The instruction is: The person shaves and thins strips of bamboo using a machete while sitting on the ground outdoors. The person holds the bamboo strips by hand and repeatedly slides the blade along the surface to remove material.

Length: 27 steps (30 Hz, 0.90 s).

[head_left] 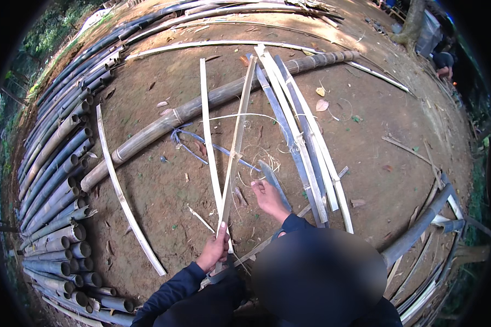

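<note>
My left hand (pixel 214 249) is closed around the near end of a long split bamboo strip (pixel 238 136), which points away from me. The strip's far part rests across a thick bamboo pole (pixel 185 110) on the ground. My right hand (pixel 270 199) is to the right of the strip, its fingers curled in; whatever they pinch is too small to make out. A grey, pointed blade-like piece (pixel 273 181) shows right beside this hand, partly hidden behind the wrist. I cannot tell whether the hand touches it. Thin curled shavings (pixel 264 158) lie just beyond.
Several pale bamboo strips (pixel 311 147) lean over the pole at right, with another pale strip (pixel 206 120) left of mine. Stacked bamboo poles (pixel 65 207) line the left side. A blue cord (pixel 193 143) lies on the dirt. A person (pixel 444 61) is at far right.
</note>
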Available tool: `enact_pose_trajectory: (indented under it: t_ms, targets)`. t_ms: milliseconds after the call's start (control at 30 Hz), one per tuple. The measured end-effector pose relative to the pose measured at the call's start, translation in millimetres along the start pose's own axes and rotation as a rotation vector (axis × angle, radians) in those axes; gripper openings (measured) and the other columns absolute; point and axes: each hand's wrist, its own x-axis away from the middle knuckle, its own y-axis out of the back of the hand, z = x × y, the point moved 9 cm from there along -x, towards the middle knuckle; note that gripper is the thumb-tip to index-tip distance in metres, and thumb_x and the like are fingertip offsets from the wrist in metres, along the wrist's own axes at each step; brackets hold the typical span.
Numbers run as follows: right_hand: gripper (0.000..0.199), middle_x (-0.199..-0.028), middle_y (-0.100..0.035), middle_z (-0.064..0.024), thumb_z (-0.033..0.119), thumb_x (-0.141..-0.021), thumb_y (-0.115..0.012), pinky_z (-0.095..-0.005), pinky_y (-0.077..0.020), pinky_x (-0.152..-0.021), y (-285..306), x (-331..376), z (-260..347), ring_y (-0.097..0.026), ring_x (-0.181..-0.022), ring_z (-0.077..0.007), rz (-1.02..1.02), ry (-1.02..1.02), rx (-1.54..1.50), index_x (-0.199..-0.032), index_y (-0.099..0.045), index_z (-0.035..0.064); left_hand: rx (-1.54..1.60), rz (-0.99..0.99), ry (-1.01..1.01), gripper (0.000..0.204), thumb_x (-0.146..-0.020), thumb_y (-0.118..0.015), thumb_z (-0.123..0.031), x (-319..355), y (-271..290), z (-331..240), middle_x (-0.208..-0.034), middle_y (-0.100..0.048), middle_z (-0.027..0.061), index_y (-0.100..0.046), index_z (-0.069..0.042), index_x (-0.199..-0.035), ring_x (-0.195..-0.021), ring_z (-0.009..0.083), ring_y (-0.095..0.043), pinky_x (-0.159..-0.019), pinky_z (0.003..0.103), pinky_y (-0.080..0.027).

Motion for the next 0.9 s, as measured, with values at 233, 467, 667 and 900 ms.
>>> enact_pose_trajectory:
  t_ms: [233, 467, 667, 900]
  targets:
    - [0.051, -0.116, -0.053, -0.0237, 0.027, -0.084, -0.072, -0.0470, -0.0479, -0.091, 44.2, 45.2, -57.8, -0.055, -0.110, -0.0397, 0.011, 0.001, 0.704, -0.121, -0.054, -0.0014, -0.512, -0.493, -0.311, 0.075, -0.097, -0.040, -0.064, -14.1, 83.1, -18.4, -0.061, -0.059, 0.0230, -0.066, 0.005, -0.084, -0.058, 0.0363, -0.062, -0.060, 0.047, -0.048]
    - [0.071, -0.120, -0.049, -0.0231, 0.019, -0.079, -0.075, -0.0455, -0.0453, -0.096, 49.6, 84.6, -100.9, -0.050, -0.116, -0.0396, -0.009, 0.017, 0.800, -0.137, -0.040, -0.0012, -0.956, -0.921, -0.457, 0.059, -0.094, -0.057, -0.053, 43.8, 115.2, -73.2, -0.066, -0.061, 0.0298, -0.057, 0.004, -0.078, -0.067, 0.0481, -0.063, -0.061, 0.053, -0.048]
    - [0.057, -0.118, -0.051, -0.0249, 0.016, -0.082, -0.067, -0.0447, -0.0467, -0.094, 56.1, 87.3, -98.3, -0.050, -0.116, -0.0402, -0.038, 0.045, 0.715, -0.131, -0.047, -0.0043, -1.210, -1.203, -0.492, 0.052, -0.091, -0.062, -0.052, 119.0, 150.9, -92.4, -0.066, -0.062, 0.0238, -0.053, -0.002, -0.085, -0.064, 0.0444, -0.063, -0.058, 0.051, -0.048]
    - [0.044, -0.083, -0.064, -0.0177, 0.020, -0.079, -0.078, -0.0439, -0.0507, -0.066, 108.4, 94.1, -36.7, -0.064, -0.073, -0.0375, -0.304, 0.079, 0.251, -0.109, -0.056, -0.0035, -1.007, -0.664, -0.387, 0.054, -0.096, -0.059, -0.047, 245.4, 190.0, -80.0, -0.053, -0.047, 0.0134, -0.052, 0.001, -0.071, -0.047, 0.0215, -0.046, -0.049, 0.038, -0.040]
